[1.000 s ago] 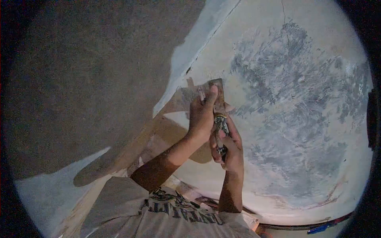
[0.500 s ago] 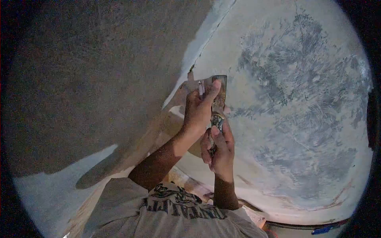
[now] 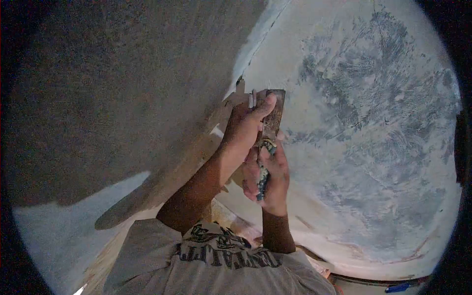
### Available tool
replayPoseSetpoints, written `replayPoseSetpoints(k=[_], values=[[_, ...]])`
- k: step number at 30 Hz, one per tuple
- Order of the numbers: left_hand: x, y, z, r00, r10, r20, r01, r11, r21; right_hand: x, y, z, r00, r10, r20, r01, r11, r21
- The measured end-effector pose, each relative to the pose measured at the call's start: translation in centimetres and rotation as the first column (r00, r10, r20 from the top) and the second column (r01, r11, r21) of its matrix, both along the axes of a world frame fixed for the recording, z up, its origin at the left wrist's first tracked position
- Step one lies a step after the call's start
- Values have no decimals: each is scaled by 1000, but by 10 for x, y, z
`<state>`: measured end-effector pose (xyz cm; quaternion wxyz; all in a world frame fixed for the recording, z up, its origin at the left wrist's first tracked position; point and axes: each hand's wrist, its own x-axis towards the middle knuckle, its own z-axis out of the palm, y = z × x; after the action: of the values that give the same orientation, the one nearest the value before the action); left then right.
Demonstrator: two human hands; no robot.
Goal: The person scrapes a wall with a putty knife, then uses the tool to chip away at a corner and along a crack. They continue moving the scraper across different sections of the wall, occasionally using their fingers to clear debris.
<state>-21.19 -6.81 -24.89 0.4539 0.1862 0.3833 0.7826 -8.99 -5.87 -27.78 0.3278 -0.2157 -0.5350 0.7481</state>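
Both my hands are raised in front of a patchy, plastered surface (image 3: pixel 319 64). Between them is a putty knife with a broad, stained metal blade (image 3: pixel 276 105) and a dark, paint-smeared handle (image 3: pixel 262 183). My left hand (image 3: pixel 243 123) grips the blade, its thumb lying flat on the metal. A small pale object (image 3: pixel 252 100) sticks out by its fingers; its kind I cannot make out. My right hand (image 3: pixel 275 179) is closed around the handle below, its fingers slightly blurred. The blade's lower part meets the handle just above my right hand.
A dark shadow (image 3: pixel 123 98) covers the surface's left side. Rough grey patches (image 3: pixel 364 88) spread over the right. A thin crack (image 3: pixel 268 34) runs up from near my left hand. At the lower right lies a blue object (image 3: pixel 397 288) by a dark edge.
The putty knife has tilted a little, its blade top shifting slightly right and up. My right hand's fingers have shifted on the handle, showing more of it. My left hand still grips the blade.
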Motion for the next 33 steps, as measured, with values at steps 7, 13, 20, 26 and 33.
replayPoseSetpoints(k=[7,13,20,26,33], values=[[-7,9,-5,995,24,-99,-26,1000,-18,-9,-14,15,995,26,-92,-27,1000,-9],[8,9,-1,973,193,-125,-185,980,70,-3,-13,17,999,-5,-47,3,999,-33],[1,18,-1,980,183,-85,-177,981,75,-10,-15,20,995,-23,-99,16,997,-71],[-7,10,0,985,32,-168,-46,996,-78,-13,-20,19,988,-8,-153,-4,997,-74],[0,15,0,987,96,-129,-98,995,-6,-12,-21,27,991,-24,-128,16,998,-61]])
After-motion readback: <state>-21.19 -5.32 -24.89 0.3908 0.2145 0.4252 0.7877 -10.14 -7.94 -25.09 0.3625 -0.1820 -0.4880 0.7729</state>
